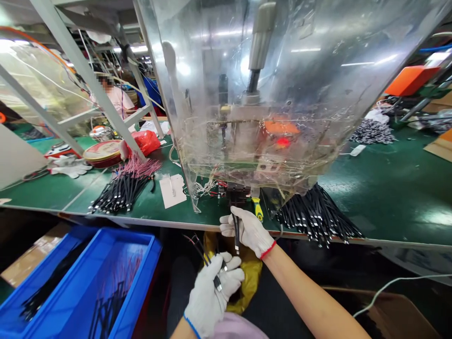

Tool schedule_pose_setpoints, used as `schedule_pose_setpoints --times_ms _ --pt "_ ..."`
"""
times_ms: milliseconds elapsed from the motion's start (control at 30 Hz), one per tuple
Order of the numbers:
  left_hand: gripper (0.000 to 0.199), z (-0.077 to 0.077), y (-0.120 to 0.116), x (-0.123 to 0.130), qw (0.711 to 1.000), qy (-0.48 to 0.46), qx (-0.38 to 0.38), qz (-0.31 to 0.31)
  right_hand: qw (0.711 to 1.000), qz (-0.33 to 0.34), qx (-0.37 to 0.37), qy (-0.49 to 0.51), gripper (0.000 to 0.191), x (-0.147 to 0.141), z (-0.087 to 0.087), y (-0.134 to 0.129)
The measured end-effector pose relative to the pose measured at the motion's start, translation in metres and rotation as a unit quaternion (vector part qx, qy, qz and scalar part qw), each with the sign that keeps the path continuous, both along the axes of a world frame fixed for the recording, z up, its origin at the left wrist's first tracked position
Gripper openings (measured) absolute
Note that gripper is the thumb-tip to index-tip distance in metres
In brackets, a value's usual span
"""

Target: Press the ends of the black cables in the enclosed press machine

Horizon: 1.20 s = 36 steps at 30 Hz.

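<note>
My left hand, in a white knit glove with a blue cuff, is closed around a few short black cables with pale metal ends; thin wires stick out at their upper end. Higher up, my right hand, gloved with a red cuff, grips a single black cable hanging with its pale tip down. The upper end of this cable is at a small dark fixture below a machine's clear plastic guard; whether it sits inside cannot be seen. A yellow-green handled tool lies beside that fixture.
Black cables are heaped to the right on the green table. Another pile, with pink wires, lies left. Blue bins holding cables stand lower left. A yellow bag hangs below the table edge. A person sits in the background.
</note>
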State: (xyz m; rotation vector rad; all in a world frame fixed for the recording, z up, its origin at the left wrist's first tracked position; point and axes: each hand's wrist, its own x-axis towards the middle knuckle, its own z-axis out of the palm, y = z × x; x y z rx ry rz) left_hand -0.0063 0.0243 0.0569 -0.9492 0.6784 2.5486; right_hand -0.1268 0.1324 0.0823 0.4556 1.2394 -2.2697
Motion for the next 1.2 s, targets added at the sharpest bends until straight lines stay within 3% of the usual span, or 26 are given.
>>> schedule_pose_setpoints --times_ms 267,633,733,833,967,1000,1067,1133,1200 --pt "0.019 -0.010 -0.006 0.002 0.997 -0.040 -0.057 0.017 1.000 0.013 -0.014 -0.005 0.048 -0.003 -0.005 0.000" --pt "0.015 -0.012 -0.008 0.005 0.999 0.028 0.031 -0.020 1.000 0.015 -0.016 0.007 0.045 -0.004 -0.006 -0.001" --pt "0.026 -0.015 -0.011 0.010 0.999 0.030 0.001 -0.044 0.998 0.039 -0.037 0.035 0.038 0.000 -0.011 0.008" --pt "0.034 -0.019 -0.021 0.019 0.991 0.039 -0.084 -0.092 0.993 0.106 -0.030 0.042 0.034 0.016 -0.035 0.026" --pt "0.035 -0.031 -0.044 0.039 0.940 0.090 -0.193 -0.266 0.966 0.246 -0.034 -0.065 0.047 0.058 -0.085 0.037" --pt "0.035 -0.036 -0.049 0.044 0.922 0.093 -0.210 -0.310 0.967 0.237 -0.054 -0.078 0.045 0.068 -0.096 0.034" --pt "0.035 -0.047 -0.057 0.053 0.891 0.088 -0.247 -0.370 0.982 0.152 -0.078 -0.076 0.031 0.086 -0.112 0.024" --pt "0.036 -0.055 -0.060 0.058 0.868 0.080 -0.300 -0.388 0.994 0.057 -0.063 -0.076 0.020 0.096 -0.120 0.013" --pt "0.037 -0.059 -0.059 0.061 0.852 0.077 -0.346 -0.386 0.994 0.009 -0.043 -0.101 0.021 0.098 -0.123 0.005"
